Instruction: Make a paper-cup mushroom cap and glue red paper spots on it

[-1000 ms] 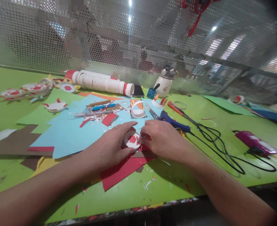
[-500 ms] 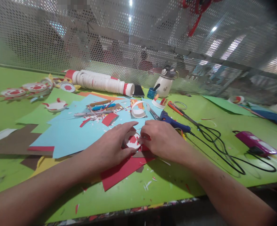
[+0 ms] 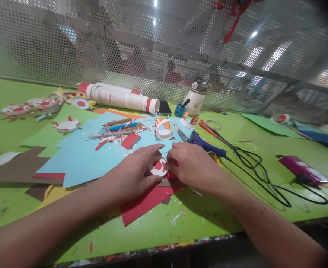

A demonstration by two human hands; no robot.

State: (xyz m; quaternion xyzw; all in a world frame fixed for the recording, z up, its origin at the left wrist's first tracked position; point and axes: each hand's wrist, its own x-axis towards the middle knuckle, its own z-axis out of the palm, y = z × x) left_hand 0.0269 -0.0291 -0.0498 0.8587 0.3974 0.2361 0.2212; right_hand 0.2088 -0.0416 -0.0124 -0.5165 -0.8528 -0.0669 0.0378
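My left hand point(image 3: 133, 169) curves around a small white round paper piece point(image 3: 155, 170) with red paper shapes on its face, thumb at the near side and fingers at the far side. At its right rim is my right hand point(image 3: 193, 165), fingers bent and pinched together; whatever lies between the fingertips is hidden. Beneath the hands lie a red paper sheet point(image 3: 144, 204) and light blue paper point(image 3: 88, 163). Just beyond them are a white paper ring point(image 3: 165, 134), scissors point(image 3: 183, 134) and a blue glue gun point(image 3: 205, 144).
A long stack of white paper cups point(image 3: 119, 97) lies at the back, near a phone point(image 3: 164, 108) and a bottle point(image 3: 194, 100). Decorated paper discs point(image 3: 17, 109) sit at left. Black cable point(image 3: 264, 182) loops toward a purple device point(image 3: 303, 170) at right. A perforated screen point(image 3: 141, 44) borders the table.
Both hands stay almost still around the round paper piece. The view shifts very slightly; nothing is visibly taken up or let go.
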